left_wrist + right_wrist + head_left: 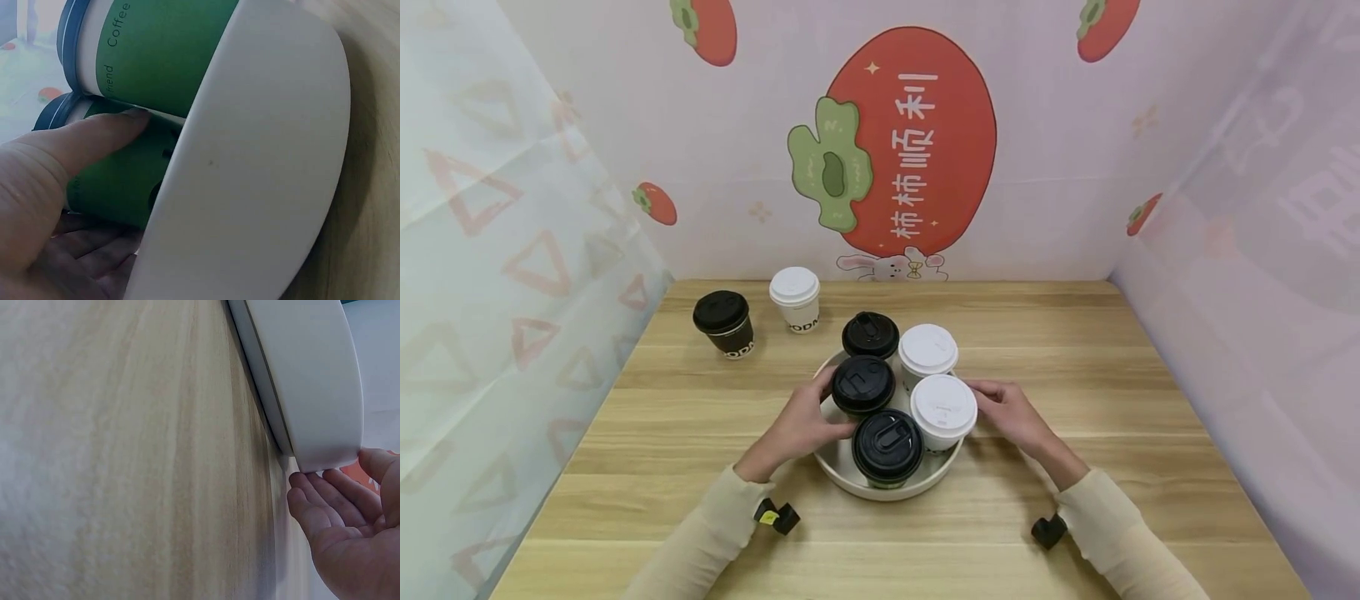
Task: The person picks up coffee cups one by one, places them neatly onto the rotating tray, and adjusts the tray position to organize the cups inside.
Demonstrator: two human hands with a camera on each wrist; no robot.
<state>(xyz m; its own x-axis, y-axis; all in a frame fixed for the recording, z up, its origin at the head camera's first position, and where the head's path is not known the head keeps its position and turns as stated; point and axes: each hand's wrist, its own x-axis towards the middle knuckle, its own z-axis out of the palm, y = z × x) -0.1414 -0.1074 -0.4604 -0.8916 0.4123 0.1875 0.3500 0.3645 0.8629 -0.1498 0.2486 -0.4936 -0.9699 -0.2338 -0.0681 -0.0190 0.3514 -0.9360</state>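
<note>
A round white tray [880, 493] holds three black-lidded cups and two white-lidded cups. My left hand [797, 425] grips the middle black-lidded cup [863, 385]; in the left wrist view, the thumb lies across its green sleeve [112, 169] and the other fingers are around the far side. The front black-lidded cup [887, 448] stands beside that thumb. At the tray's right, my right hand [1011, 414] has loosely bent fingers; in the right wrist view, its fingertips [300, 481] touch the tray's outer wall [319, 381]. The nearer white-lidded cup [943, 408] is closest to it.
At the back left of the wooden table [1075, 350] stand a smaller black-lidded cup [724, 323] and a smaller white-lidded cup [795, 298]. Another black-lidded cup [870, 335] and white-lidded cup [928, 350] fill the tray's rear. Printed cloth walls [1045, 167] enclose the table's back and sides.
</note>
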